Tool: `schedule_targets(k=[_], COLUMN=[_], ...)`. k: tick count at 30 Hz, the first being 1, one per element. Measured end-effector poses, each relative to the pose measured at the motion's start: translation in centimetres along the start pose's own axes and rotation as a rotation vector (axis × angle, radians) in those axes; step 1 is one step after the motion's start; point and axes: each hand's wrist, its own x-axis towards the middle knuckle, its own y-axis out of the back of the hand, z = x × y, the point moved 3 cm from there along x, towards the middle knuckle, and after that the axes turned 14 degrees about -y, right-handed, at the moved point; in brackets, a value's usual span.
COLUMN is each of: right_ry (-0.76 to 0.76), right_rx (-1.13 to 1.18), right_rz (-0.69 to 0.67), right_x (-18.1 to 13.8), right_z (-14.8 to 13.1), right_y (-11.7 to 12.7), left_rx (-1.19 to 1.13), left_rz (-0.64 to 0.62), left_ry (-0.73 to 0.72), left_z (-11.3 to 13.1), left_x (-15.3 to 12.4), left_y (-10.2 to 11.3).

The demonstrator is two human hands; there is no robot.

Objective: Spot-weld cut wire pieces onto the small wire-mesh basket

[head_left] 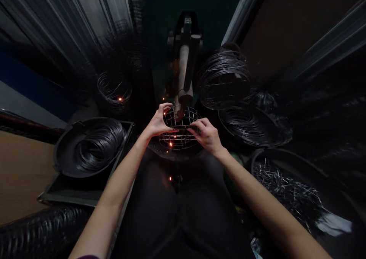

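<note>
A round wire cage point(180, 127), built of rings and ribs, sits under the tip of a welding arm point(185, 70) at the centre. My left hand point(158, 122) grips its left side, fingers curled over the top ring. My right hand point(206, 135) clasps its right side, fingers wrapped over the wires. Orange sparks glow on the lower wires and below the cage.
A dark pan point(87, 146) of stacked wire rings sits at left. More wire rings point(253, 123) and a loose coil point(224, 78) lie at right. A bin point(288, 190) of short wire pieces is at lower right. A small wire basket point(114, 87) stands behind left.
</note>
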Motion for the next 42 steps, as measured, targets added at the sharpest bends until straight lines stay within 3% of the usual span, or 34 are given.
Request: schedule_targets(k=[3,7,10,13,17,21,24,26,29,31,34,36,40,42], right_ry=[-0.113,-0.185,-0.243,-0.314,-0.437,-0.509,-0.541,-0.615,-0.659,-0.638,-0.602,-0.535,-0.173,-0.007], right_rx=[0.047,0.082,0.063,0.148,0.141,0.169,0.238,0.310,0.460,0.555,0.579,0.474,-0.033,-0.252], right_rz=[0.048,-0.008,-0.010,-0.042,-0.272,-0.617,-0.694,-0.629,-0.525,-0.592,-0.821,-0.821,-0.544,-0.485], right_x=[1.0,3.0,2.4,-0.9,-8.6,-16.2,-18.1,-16.9,-12.2,-8.6,-4.5,-2.8,-2.1,-2.7], right_z=[0.6,0.5,0.1,0.0,1.8,5.5,6.7,5.8,1.7,-1.4,-4.3,-4.8,-5.2,-5.6], right_y=[-0.4,-1.1,0.5,3.8,6.1,4.3,3.3,3.6,4.5,4.4,2.8,1.7,1.0,1.0], left_rx=[-0.018,-0.045,-0.013,-0.069,-0.316,-0.332,-0.246,-0.169,-0.021,0.091,0.238,0.305,0.337,0.325], left_rz=[-0.006,-0.007,0.008,0.073,0.183,0.322,0.318,0.273,0.187,0.093,-0.065,-0.139,-0.165,-0.133], left_ry=[0.037,0.019,-0.028,0.111,0.398,0.343,0.221,0.130,0.013,-0.049,-0.086,-0.074,-0.056,-0.052], left_z=[-1.0,-2.0,-2.6,-4.1,-6.5,-6.3,-4.2,-2.1,1.2,3.3,5.6,6.3,6.4,6.2], left_x=[1.1,2.5,1.5,-1.9,-6.8,-8.2,-8.6,-9.0,-9.0,-8.5,-7.2,-6.6,-5.7,-5.5], left_y=[0.1,0.4,0.9,1.2,0.2,0.0,1.0,1.7,2.4,2.2,1.2,0.5,-0.4,-0.6])
